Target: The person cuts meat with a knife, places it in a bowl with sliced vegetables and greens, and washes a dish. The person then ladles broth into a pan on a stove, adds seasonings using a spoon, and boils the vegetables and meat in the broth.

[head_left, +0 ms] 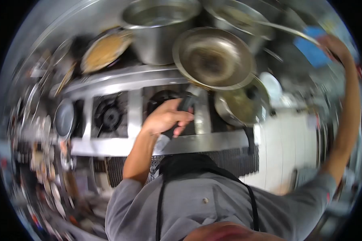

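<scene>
My left hand (pixel 169 117) is closed around the dark handle of a frying pan (pixel 213 58). The pan's inside shows brown marks at its centre, and it is held raised over the back of the stove. Far out to the right, my right hand (pixel 334 49) grips the end of a long-handled metal utensil (pixel 287 29). Its other end reaches over a metal pot (pixel 261 40) at the back, where I cannot make out its head. Below the frying pan, a second pan (pixel 265 110) with yellowish contents sits on the stove, its black handle toward me.
A tall steel pot (pixel 157 44) stands behind the stove (pixel 134 116), beside a dish of orange-brown food (pixel 106 52). A bare burner (pixel 110 115) and a grey pan (pixel 64 117) are at left. A blue sheet (pixel 313 46) lies near my right hand.
</scene>
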A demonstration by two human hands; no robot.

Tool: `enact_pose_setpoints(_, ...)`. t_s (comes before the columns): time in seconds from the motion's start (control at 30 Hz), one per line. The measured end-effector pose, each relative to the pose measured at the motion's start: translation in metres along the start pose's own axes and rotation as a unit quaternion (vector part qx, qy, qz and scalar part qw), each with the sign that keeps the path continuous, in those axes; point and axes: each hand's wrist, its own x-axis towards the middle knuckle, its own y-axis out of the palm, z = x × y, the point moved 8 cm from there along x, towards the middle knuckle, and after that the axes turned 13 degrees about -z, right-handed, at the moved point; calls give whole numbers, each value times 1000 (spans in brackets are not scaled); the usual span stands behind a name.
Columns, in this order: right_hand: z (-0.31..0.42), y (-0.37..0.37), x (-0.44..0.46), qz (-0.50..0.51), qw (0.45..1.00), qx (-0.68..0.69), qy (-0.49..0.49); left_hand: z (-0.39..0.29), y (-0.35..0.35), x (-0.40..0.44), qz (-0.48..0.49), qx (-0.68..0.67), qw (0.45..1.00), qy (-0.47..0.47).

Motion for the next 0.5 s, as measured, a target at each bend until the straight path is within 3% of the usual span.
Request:
enact_pose_setpoints(0.07, -70, 12, 42, -28, 992, 84, 85, 12, -8, -10, -30, 0, 1000, -3)
enact_pose_setpoints(0.17, -88, 29, 58, -107, 975, 111, 162, 40, -20, -27, -42, -15, 999, -20)
enact_pose_setpoints(0.2, -91, 38, 72, -102, 976, 115, 152, 51, -25, -35, -54, -1, 998, -34)
enact_pose_setpoints(0.27, -94, 71, 90, 41, 986, 70, 149, 79, -33, -49, -77, -7, 996, -43)
enact_pose_setpoints(0.33, -90, 87, 95, -8, 986, 4, 166, 115, -41, -56, -106, -22, 993, -55)
enact_pose_setpoints(0.4, -137, 129, 142, -77, 990, -119, -15, 155, -52, -62, -156, -16, 984, -87)
enact_pose_setpoints(0.47, -125, 132, 105, -195, 949, -221, -113, 183, -65, -65, -193, 33, 975, -107)
enact_pose_setpoints(0.5, -56, 117, 71, -158, 957, -241, 13, 200, -71, -66, -211, 45, 969, -120)
